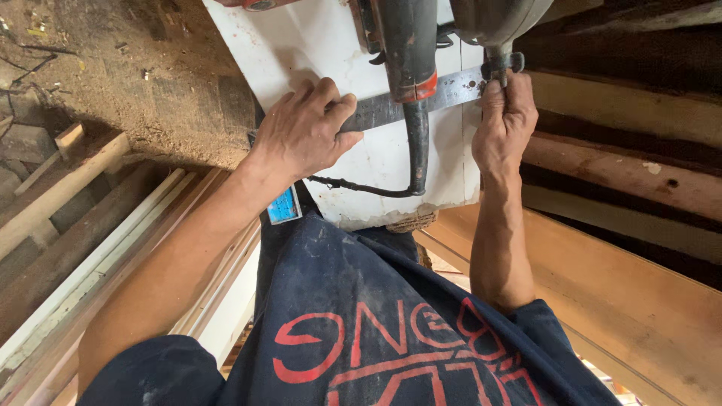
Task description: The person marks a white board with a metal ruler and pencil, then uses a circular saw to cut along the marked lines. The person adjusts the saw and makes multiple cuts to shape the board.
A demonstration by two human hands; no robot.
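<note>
Ruler [421,101] spans the white board [301,45], left hand [304,131] pressing flat, right hand [508,124] pinching its end.

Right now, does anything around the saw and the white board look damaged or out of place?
Yes. The white board's near edge is chipped and ragged. The saw's cord trails loose across the board below the metal bar.
</note>
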